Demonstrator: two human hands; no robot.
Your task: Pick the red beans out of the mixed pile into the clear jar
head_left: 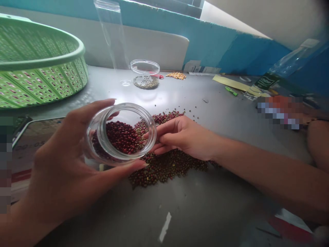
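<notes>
My left hand [69, 164] is wrapped round a clear jar [102, 137], tilted so that its open mouth faces right and towards me. Dark red beans [123, 137] lie inside the jar. My right hand [177, 135] is just right of the jar's rim, above a spread pile of mixed red and green beans [167, 168] on the grey table [205, 206]. Its thumb and fingers are curled together; the fingertips are partly behind the glass, and what they hold, if anything, is hidden.
A green plastic basket [43, 65] stands at the back left. Behind the pile are a round clear container [145, 73] with green beans, a tall clear container [113, 37] and a heap of yellow kernels [176, 75]. A plastic bottle [282, 65] and another person's arm [318, 140] are at right.
</notes>
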